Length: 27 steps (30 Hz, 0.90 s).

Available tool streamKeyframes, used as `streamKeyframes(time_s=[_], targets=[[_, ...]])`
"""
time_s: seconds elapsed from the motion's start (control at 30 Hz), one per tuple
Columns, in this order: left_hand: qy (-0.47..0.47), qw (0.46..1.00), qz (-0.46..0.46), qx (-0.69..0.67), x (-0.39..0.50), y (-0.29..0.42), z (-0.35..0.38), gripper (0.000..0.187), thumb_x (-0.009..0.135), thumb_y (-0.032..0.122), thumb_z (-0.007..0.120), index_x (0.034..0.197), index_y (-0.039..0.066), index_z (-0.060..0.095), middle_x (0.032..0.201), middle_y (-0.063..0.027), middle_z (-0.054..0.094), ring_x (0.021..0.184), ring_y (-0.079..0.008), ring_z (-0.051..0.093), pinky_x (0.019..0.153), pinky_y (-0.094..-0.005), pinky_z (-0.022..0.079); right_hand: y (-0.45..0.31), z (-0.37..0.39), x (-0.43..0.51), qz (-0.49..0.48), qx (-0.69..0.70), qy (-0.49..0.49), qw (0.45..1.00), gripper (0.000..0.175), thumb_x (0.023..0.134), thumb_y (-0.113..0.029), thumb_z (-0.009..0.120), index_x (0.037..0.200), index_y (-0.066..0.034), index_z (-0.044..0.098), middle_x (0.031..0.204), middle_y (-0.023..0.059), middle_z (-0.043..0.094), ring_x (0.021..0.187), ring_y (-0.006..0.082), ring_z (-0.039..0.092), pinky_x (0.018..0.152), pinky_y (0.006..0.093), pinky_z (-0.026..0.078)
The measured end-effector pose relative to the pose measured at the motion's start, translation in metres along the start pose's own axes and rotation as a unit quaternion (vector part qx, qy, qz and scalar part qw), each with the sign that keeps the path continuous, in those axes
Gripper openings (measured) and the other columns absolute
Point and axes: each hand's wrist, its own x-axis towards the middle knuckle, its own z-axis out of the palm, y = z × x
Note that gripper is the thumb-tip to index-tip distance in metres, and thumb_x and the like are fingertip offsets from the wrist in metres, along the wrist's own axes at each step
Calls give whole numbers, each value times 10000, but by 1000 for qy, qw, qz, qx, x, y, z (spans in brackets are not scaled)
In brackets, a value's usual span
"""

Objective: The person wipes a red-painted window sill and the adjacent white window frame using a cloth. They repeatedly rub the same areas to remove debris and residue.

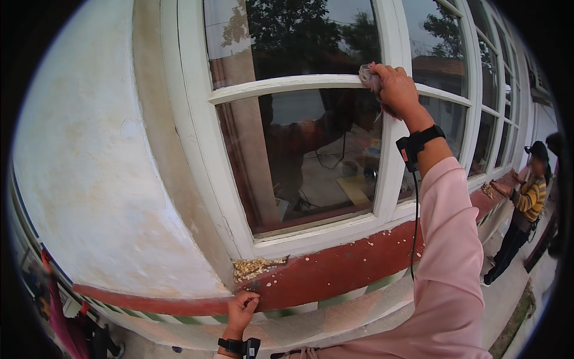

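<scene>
My right hand (pixel 398 89) is raised and closed around a crumpled, light-coloured cloth (pixel 370 77), which presses against the right end of the white horizontal window bar (pixel 287 87). A black device is strapped to that wrist, with a cable hanging down. Below and to the left, my left hand (pixel 242 309) is loosely curled at the outer edge of the red window sill (pixel 332 269); nothing shows in it. Glass panes (pixel 296 161) in the white wooden frame reflect trees and a dark figure.
A pile of small yellowish pieces (pixel 253 268) lies in the sill's left corner. A weathered wall (pixel 98 179) stands at the left. Another person (pixel 531 197) in a striped top works farther along the sill, beside a similar pile (pixel 487 190). More people (pixel 67 309) are at the lower left.
</scene>
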Motion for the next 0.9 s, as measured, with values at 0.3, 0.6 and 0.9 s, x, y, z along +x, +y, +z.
streamKeyframes(time_s=[0.3,0.6,0.9], targets=[[0,999,-13,-30,0,-1,3,64,857,-24,621,896,4,663,786,37,591,719,-43,514,656,-204,420,25,22,-10,-87,66,79,991,502,706,17,639,1150,-213,593,1119,34,635,1066,327,544,893,423,478],[0,999,-45,1,1,4,1,74,839,-6,635,900,7,674,777,7,600,707,-67,537,656,-225,445,28,46,-50,-92,67,186,976,545,659,59,641,1128,-218,613,1183,47,567,1103,338,512,940,396,471],[-7,999,-42,6,2,5,1,74,844,-3,643,907,8,679,789,6,602,705,-64,531,656,-219,439,24,58,-88,16,60,156,986,490,668,-70,674,1130,-235,653,1089,75,545,964,354,494,826,418,482]])
